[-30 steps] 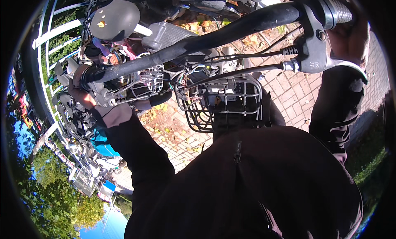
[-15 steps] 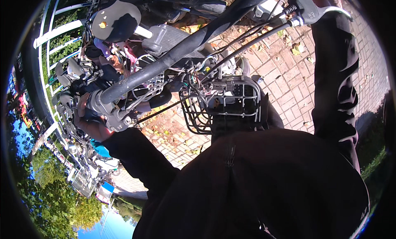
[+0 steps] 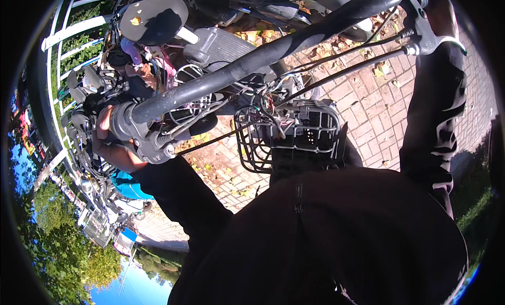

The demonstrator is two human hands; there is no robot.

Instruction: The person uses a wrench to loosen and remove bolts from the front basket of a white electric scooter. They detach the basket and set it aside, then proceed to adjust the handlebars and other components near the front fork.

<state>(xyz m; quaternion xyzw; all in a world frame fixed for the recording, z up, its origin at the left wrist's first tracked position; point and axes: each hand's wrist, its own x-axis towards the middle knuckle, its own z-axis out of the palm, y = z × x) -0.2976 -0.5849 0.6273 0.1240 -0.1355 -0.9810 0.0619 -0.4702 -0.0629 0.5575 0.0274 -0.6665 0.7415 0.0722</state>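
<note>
A thick black handlebar (image 3: 273, 57) runs slantwise across the view, lower at the left. My left hand (image 3: 113, 147) is closed around its left end, beside the black brake clamp (image 3: 152, 150). At the upper right my right hand (image 3: 441, 15) grips the other end, its fingers partly hidden by the bar and the dark rim. A pale brake lever (image 3: 453, 42) sticks out below that hand. Black cables (image 3: 347, 68) run from the clamps toward the middle. Beneath the bar is a black wire basket (image 3: 292, 139), with loose coloured wires (image 3: 268, 102) spilling over its far edge.
A grey saddle (image 3: 154, 18) with a yellow leaf on it stands at the upper left. Several parked bikes (image 3: 87, 97) crowd the left side by a white metal fence (image 3: 79, 31). Brick paving (image 3: 373, 105) with fallen leaves lies underneath.
The handlebar has shifted to the right, its right end most, and my right hand has gone with it. The basket and wires appear slightly farther right. Both hands keep their grip.
</note>
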